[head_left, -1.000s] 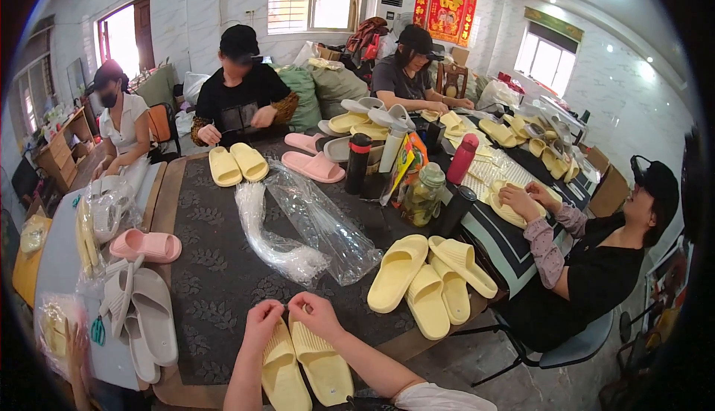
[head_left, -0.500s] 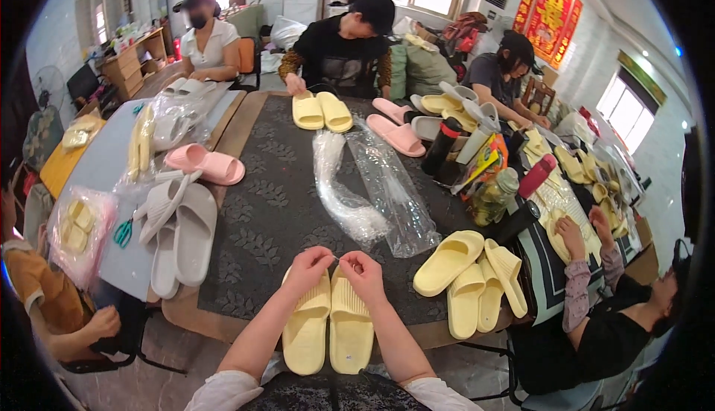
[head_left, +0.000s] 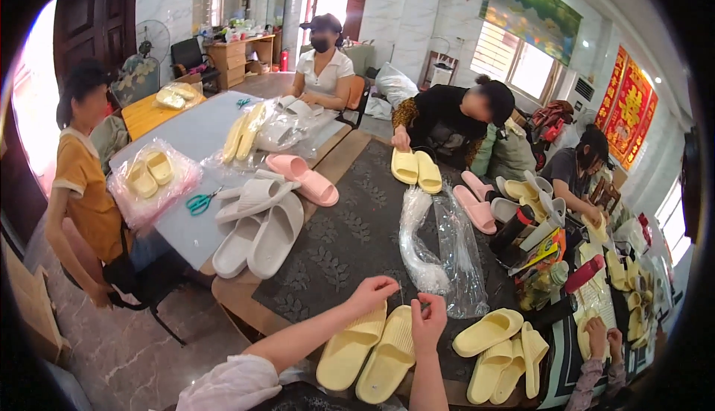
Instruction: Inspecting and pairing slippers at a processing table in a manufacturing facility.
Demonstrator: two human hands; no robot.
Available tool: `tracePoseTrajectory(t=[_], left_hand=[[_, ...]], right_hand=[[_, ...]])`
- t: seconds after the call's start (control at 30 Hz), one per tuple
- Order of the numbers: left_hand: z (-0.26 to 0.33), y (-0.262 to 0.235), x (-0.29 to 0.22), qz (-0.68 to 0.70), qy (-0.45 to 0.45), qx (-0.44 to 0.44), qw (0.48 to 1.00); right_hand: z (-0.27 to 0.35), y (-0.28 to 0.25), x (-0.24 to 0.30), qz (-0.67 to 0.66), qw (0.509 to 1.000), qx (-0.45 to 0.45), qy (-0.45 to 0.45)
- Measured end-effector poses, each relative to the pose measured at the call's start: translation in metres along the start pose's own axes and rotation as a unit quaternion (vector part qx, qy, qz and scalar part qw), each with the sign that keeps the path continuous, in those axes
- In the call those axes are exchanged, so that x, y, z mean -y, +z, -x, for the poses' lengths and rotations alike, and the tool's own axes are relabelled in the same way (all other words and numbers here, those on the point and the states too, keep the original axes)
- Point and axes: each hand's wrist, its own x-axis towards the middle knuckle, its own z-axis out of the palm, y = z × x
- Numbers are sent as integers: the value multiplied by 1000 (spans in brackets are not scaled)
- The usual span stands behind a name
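Observation:
A pair of yellow slippers (head_left: 386, 355) lies at the table's near edge, just under my hands. My left hand (head_left: 375, 294) is closed in a pinch above the left slipper's strap. Beside it, above the right slipper, my right hand (head_left: 429, 320) is pinched too. A thin, clear strand (head_left: 402, 293) spans the short gap between my fingertips; its ends are hidden. Beyond my hands lie a bundle of fine clear strands (head_left: 421, 251) and an opened clear plastic sleeve (head_left: 463, 266).
Grey slippers (head_left: 272, 240), pink slippers (head_left: 302, 178) and teal scissors (head_left: 201, 201) lie to the left. More yellow slippers (head_left: 488, 340) sit at right, near bottles (head_left: 512, 228). Across the table, a co-worker's hand (head_left: 401, 140) touches another yellow pair (head_left: 415, 169). Several other people sit around.
My view has swung left, bringing a person in an orange top fully into sight. My hands have drawn slightly apart, and the strand between them shows more clearly.

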Motion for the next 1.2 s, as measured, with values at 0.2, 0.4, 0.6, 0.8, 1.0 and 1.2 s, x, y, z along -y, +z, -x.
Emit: tracePoseTrajectory(t=[0.2, 0.4, 0.6, 0.8, 1.0, 1.2], left_hand=[[19, -62, -85, -378, 265, -98, 882], [9, -235, -92, -579, 221, -490, 613], [-11, -349, -104, -391, -108, -381, 831], [0, -287, -144, -90, 61, -342, 934], [42, -186, -194, 92, 168, -147, 970], [88, -107, -215, -32, 199, 81, 976]], right_hand=[[42, -61, 17, 1, 968, 232, 96], [92, -83, 22, 89, 905, 385, 157], [84, -51, 17, 151, 911, 334, 190], [78, 0, 18, 349, 899, 263, 21], [77, 15, 6, 257, 945, 201, -15], [78, -23, 2, 215, 970, 108, 38]])
